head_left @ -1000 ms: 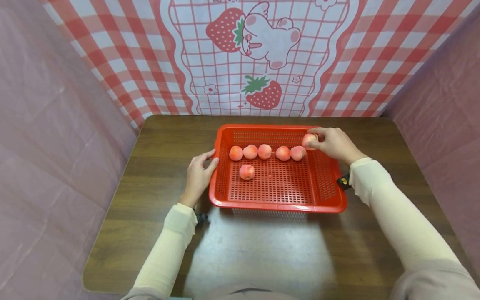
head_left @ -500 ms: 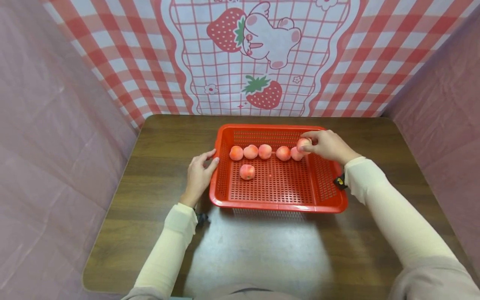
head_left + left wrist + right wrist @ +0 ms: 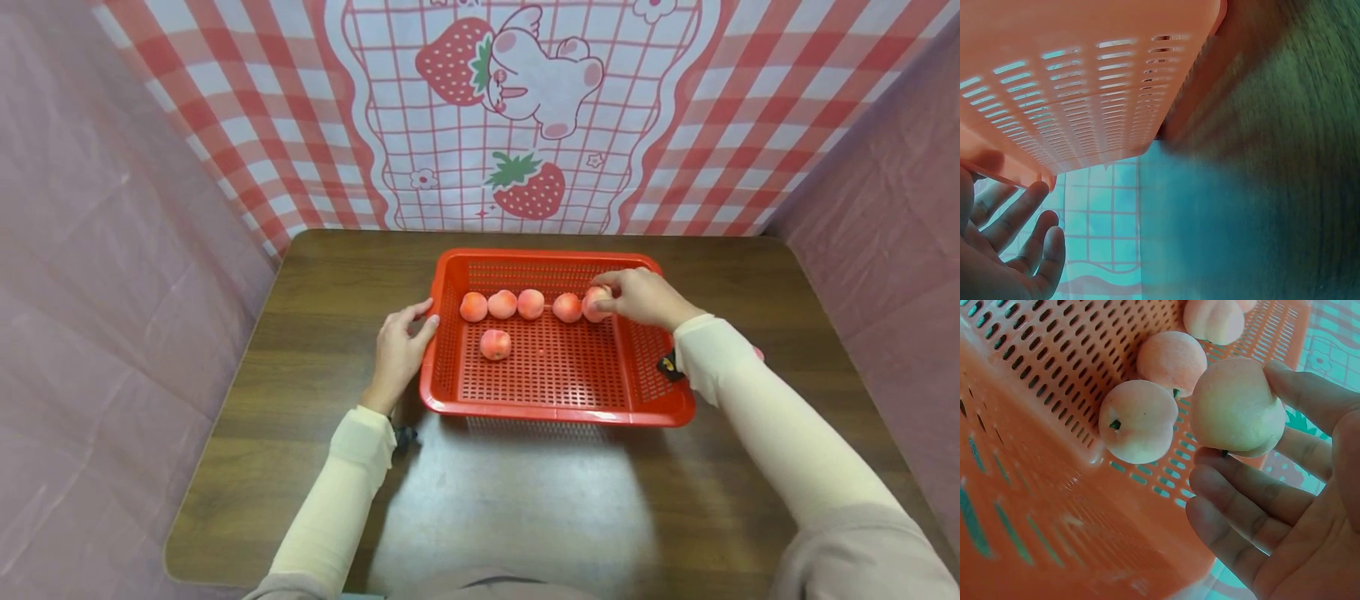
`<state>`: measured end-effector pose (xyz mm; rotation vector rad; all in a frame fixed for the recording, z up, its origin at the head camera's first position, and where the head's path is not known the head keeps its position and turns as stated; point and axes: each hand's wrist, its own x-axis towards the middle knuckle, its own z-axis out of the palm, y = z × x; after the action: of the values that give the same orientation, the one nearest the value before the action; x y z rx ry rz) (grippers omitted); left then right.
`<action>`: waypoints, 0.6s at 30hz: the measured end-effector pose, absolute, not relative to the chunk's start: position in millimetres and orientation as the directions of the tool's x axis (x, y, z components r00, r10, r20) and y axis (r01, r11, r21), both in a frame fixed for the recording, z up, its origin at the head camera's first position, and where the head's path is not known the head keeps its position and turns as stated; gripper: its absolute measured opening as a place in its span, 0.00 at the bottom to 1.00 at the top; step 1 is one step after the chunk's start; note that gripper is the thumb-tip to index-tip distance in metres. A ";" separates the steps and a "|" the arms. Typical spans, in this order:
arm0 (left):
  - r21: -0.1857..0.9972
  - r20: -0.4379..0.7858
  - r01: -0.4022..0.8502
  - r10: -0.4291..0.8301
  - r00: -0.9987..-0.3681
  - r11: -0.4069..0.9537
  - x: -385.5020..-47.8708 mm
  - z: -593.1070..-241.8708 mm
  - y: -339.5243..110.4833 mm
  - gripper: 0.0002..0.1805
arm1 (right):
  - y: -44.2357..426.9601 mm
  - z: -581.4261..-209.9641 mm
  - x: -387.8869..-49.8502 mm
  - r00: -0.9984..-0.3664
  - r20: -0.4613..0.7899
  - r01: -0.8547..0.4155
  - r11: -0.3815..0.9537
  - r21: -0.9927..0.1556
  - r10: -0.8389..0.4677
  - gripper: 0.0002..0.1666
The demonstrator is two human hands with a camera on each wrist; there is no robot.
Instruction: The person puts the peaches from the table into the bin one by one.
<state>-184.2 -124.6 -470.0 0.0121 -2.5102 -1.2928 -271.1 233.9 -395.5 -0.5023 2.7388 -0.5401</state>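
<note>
A red perforated plastic basket [image 3: 558,367] stands on the table in the head view. My right hand [image 3: 645,298] is over its back right part, pinching a peach [image 3: 597,304] between thumb and fingers. In the right wrist view that peach [image 3: 1235,406] is close to the camera, with the thumb above and fingers below. Beyond it lies another peach [image 3: 1138,422], hidden in the head view. Along the basket's back run several peaches [image 3: 530,304], and a lone peach [image 3: 495,344] sits nearer the front. My left hand [image 3: 397,350] touches the left rim with loosely extended fingers.
A peach [image 3: 759,353] on the wooden table [image 3: 300,467] is mostly covered by the right sleeve. Behind the table hangs a checked cloth [image 3: 247,125] with strawberry prints. Pink drapes [image 3: 90,333] close off both sides.
My right hand has carried the peach leftward and a little towards me, over the right end of the back row. The left hand and the basket have stayed put.
</note>
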 end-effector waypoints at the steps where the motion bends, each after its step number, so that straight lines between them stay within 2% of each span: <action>1: 0.797 0.272 0.134 -0.151 -0.951 0.589 -184.2 -470.0 -124.6 0.19 | 233.0 -396.4 -271.4 -0.890 -0.230 -0.277 0.868 -0.413 -0.393 0.32; 5: 0.802 0.266 0.130 -0.153 -0.952 0.583 -184.0 -469.8 -124.9 0.18 | 229.0 -399.5 -273.0 -0.879 -0.259 -0.280 0.874 -0.397 -0.400 0.33; 13: 0.810 0.254 0.122 -0.156 -0.954 0.573 -183.8 -471.6 -124.9 0.18 | 222.0 -409.6 -275.8 -0.844 -0.265 -0.372 0.866 -0.335 -0.466 0.29; 18: 0.819 0.257 0.126 -0.161 -0.953 0.560 -184.1 -472.0 -124.5 0.18 | 222.0 -416.9 -276.6 -0.841 -0.280 -0.371 0.869 -0.326 -0.464 0.30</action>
<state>-184.1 -124.5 -472.0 0.0285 -2.4945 -1.3449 -276.6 222.0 -416.9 -0.6213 2.6890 -0.3698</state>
